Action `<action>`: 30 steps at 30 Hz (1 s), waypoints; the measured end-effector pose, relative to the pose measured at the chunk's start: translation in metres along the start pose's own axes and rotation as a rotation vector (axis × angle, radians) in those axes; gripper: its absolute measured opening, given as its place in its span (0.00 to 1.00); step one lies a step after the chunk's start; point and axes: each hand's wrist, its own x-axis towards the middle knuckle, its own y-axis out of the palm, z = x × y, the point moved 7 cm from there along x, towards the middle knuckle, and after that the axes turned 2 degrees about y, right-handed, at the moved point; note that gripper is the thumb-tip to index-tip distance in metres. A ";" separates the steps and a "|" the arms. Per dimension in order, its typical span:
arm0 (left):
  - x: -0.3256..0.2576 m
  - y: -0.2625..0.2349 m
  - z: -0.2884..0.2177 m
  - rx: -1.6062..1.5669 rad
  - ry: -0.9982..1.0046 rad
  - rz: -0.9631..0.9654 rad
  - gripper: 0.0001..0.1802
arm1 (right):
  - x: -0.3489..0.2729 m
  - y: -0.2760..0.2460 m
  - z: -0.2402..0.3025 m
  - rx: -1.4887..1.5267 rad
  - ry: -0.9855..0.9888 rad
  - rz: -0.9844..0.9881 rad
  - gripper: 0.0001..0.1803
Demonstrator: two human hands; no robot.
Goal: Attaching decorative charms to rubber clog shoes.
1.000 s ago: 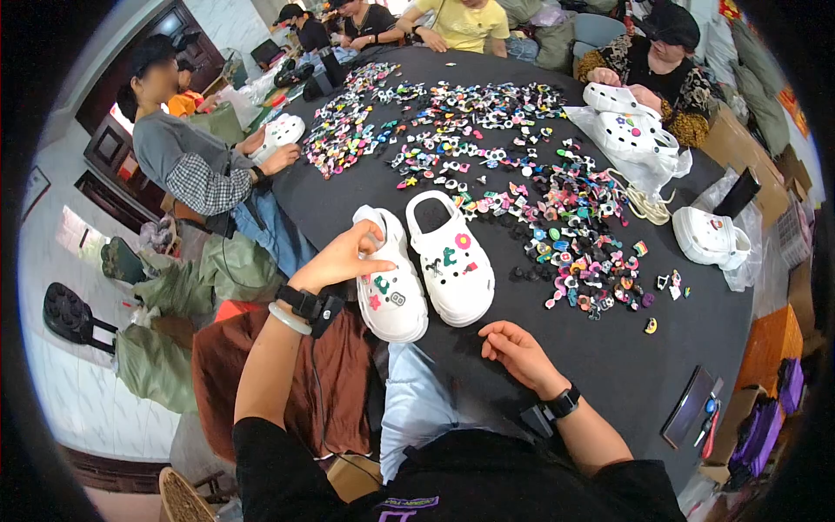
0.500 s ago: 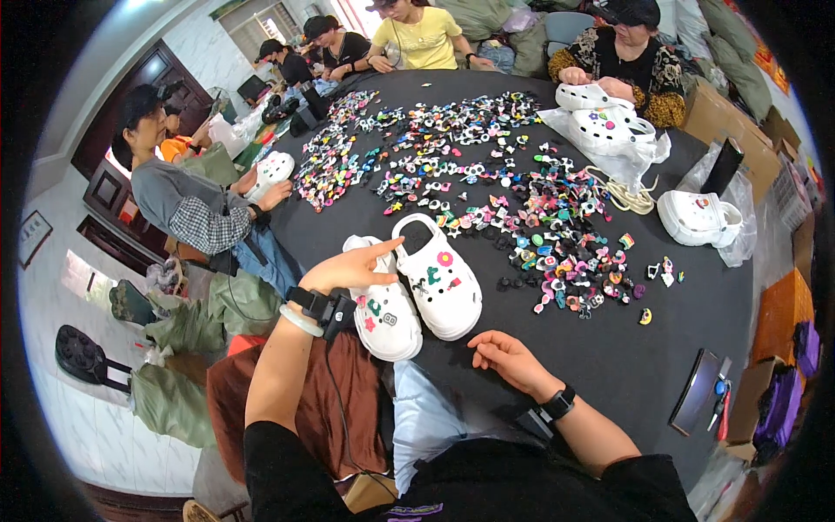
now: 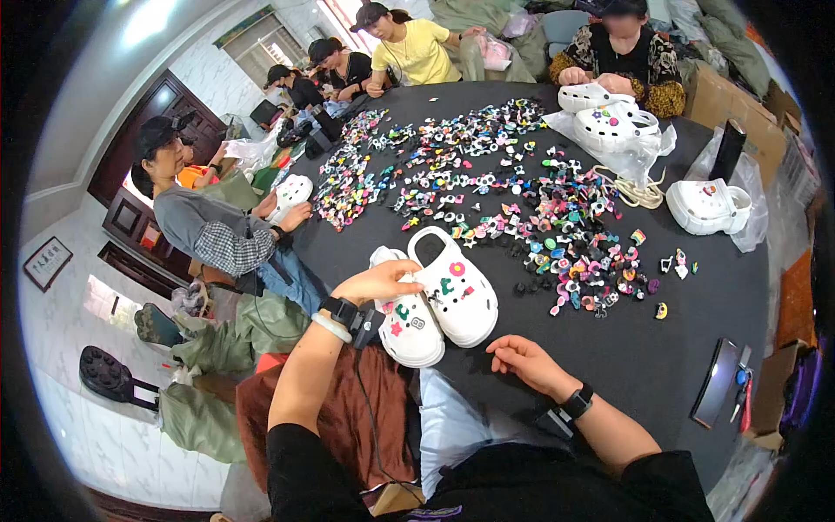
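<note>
Two white clogs with coloured charms lie side by side at the near edge of a round black table (image 3: 661,365). My left hand (image 3: 381,282) rests on top of the left clog (image 3: 407,326), fingers curled over it next to the right clog (image 3: 456,292). Flat on the cloth just below the right clog lies my right hand (image 3: 524,358), fingers loosely apart, holding nothing. A wide spread of small coloured shoe charms (image 3: 513,200) covers the table's middle beyond the clogs.
Other people sit around the table; one at the left holds a white clog (image 3: 290,193), one at the far side handles white clogs (image 3: 609,117) on plastic bags. Another white clog (image 3: 709,204) lies at the right. A dark phone (image 3: 718,383) lies near the right edge.
My head has dropped nearer the table, so everything looks bigger. My left hand stays on the left clog; my right hand has slid slightly toward the clogs.
</note>
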 end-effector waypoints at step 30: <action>-0.095 -0.098 0.097 -1.681 0.268 -0.581 0.16 | 0.000 0.002 0.006 -0.011 0.007 -0.040 0.11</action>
